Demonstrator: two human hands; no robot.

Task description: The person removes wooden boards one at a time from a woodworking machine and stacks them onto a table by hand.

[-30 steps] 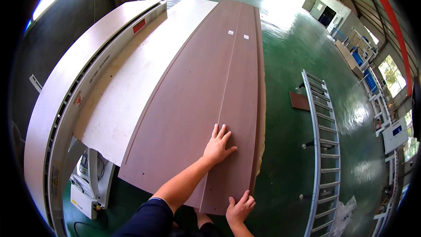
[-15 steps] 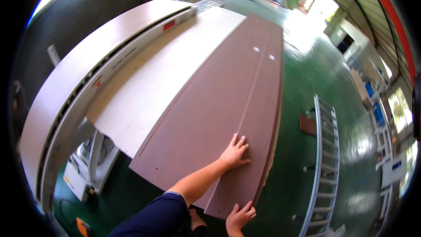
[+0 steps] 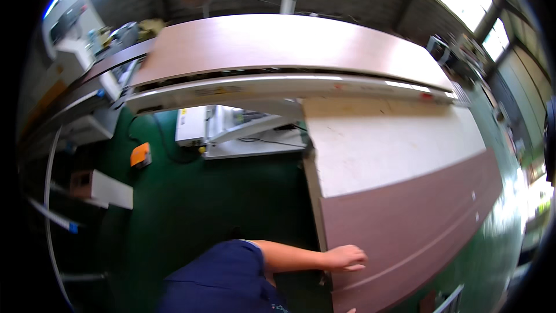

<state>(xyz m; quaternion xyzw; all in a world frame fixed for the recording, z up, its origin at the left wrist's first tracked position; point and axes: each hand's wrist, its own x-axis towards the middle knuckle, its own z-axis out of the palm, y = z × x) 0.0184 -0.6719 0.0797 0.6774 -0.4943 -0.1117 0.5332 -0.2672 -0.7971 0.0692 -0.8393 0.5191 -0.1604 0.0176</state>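
Observation:
My left hand (image 3: 346, 258) rests on top of a long reddish-brown board (image 3: 399, 214), near its closest end. Its fingers lie on the surface, slightly bent and blurred, gripping nothing. Only a fingertip of my right hand (image 3: 351, 310) shows at the lower edge, by the board's near corner; the rest is out of view. A pale line runs lengthwise along the brown surface, and two small white labels sit toward its far end. Beneath it lies a wide, pale panel (image 3: 394, 139).
A long machine beam (image 3: 278, 86) with a pinkish board (image 3: 289, 40) on it crosses beyond the pale panel. An orange foot pedal (image 3: 141, 155) and a white box (image 3: 191, 127) stand on the green floor (image 3: 231, 197). A metal frame (image 3: 449, 301) is at lower right.
My view has swung left, bringing the machine's near end and the floor pedal into sight. The left hand stays on the brown board; the right hand has mostly left the picture.

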